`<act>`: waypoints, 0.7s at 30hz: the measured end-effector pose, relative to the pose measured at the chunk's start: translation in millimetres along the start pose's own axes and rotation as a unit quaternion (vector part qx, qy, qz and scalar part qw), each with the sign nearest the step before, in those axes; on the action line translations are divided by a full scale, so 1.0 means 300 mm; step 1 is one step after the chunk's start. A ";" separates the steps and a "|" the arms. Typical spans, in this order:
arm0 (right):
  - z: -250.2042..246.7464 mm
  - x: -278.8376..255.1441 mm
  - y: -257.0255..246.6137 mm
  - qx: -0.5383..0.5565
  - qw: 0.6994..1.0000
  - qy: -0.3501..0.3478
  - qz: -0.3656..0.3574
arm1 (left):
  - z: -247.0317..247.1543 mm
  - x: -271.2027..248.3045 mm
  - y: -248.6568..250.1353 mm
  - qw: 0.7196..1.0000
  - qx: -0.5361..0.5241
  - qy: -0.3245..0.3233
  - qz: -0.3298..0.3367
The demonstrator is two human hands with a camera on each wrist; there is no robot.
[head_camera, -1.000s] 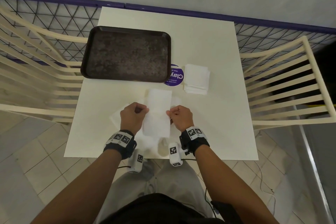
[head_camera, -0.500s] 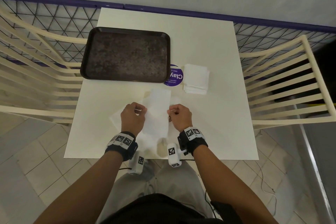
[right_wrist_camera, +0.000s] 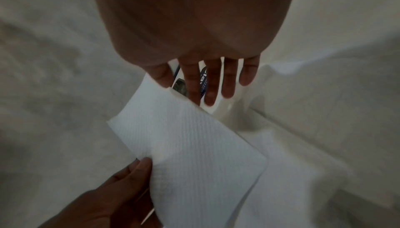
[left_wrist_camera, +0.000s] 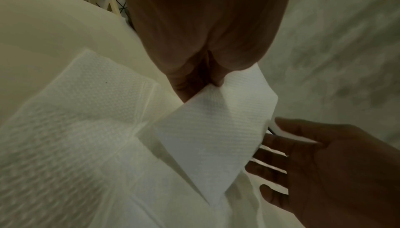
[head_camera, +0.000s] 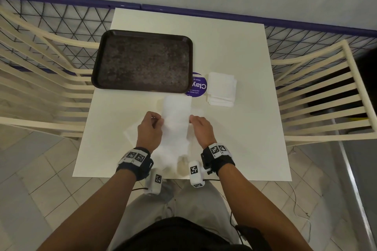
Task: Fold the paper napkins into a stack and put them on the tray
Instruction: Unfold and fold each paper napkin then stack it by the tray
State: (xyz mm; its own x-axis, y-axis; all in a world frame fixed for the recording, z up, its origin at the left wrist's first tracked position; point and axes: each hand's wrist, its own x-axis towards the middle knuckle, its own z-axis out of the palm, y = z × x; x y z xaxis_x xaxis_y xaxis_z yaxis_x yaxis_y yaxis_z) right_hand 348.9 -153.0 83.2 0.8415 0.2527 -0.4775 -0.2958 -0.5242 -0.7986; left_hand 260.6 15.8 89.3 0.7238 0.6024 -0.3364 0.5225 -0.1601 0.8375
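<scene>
Little had shifted since the earlier frames: both hands remained at the near middle of the table (head_camera: 234, 43), the held napkin (head_camera: 176, 120) riding slightly nearer the body, its long strip shape unchanged. Left hand (head_camera: 150, 128): pinching the strip's left edge between thumb and curled fingers. Right hand (head_camera: 201, 128): at the strip's right edge; the head view suggested a grip, but its own wrist view showed the fingers (right_wrist_camera: 229, 84) nearly straight, laid along the paper, with the thumb side touching the edge. Whether that amounted to a true pinch could not be told. Judgement: the fold of this napkin into half its length was pending, not yet made. Loose napkins (head_camera: 132, 134): spread flat under and beside the hands, unfolded. Folded stack (head_camera: 221, 89): on the table just right of the purple sticker (head_camera: 199, 86), well apart from the hands. Tray (head_camera: 142, 61): dark, at the far left of the table, holding no napkins, so the delivery step was wholly outstanding. Left wrist view alone showed the embossed weave and crease lines of the loose sheets (left_wrist_camera: 86, 112) and the opposite hand's spread fingers (left_wrist_camera: 270, 159); head view alone placed tray, stack and sticker.
</scene>
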 end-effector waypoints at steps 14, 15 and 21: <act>-0.014 0.004 -0.005 0.007 0.995 -0.012 -0.102 | -0.022 0.023 -0.020 0.983 -0.156 -0.085 -0.043; -0.013 0.002 -0.010 0.016 0.994 -0.008 -0.104 | -0.021 0.020 -0.016 0.979 -0.176 -0.085 -0.054; -0.020 -0.023 -0.042 0.139 0.990 -0.011 -0.037 | -0.027 0.005 0.022 0.960 -0.247 -0.087 -0.101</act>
State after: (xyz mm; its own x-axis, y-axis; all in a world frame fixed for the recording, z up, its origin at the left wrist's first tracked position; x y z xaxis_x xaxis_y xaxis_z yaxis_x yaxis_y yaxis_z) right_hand 349.6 -153.0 98.7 0.8565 0.3008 -0.4196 -0.3494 -0.2605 -0.9000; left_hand 261.5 21.9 97.9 0.7175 0.4355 -0.5436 0.4127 0.3628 0.8355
